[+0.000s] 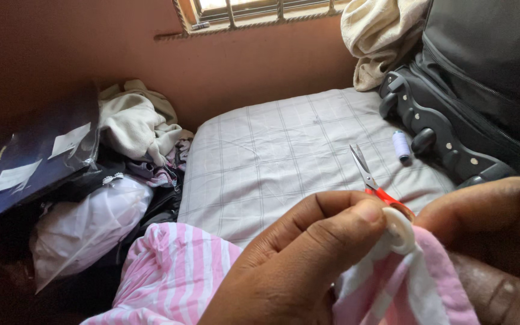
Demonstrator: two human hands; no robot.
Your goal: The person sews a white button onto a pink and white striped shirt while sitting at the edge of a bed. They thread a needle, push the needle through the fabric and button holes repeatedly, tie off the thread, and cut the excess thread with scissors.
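Pink-and-white striped cloth [170, 274] — white button [399, 230] — red-handled scissors [373, 180].

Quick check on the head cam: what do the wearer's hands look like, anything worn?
Both are bare. The left hand shows no ring, glove, watch or sleeve in view, with short plain nails. The right hand is likewise uncovered, no jewellery visible. Wrists and forearms are mostly cut off by the frame, so sleeves cannot be judged.

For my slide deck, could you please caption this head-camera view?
Left hand and right hand pinch a round white button on pink-and-white striped cloth, above red-handled scissors.
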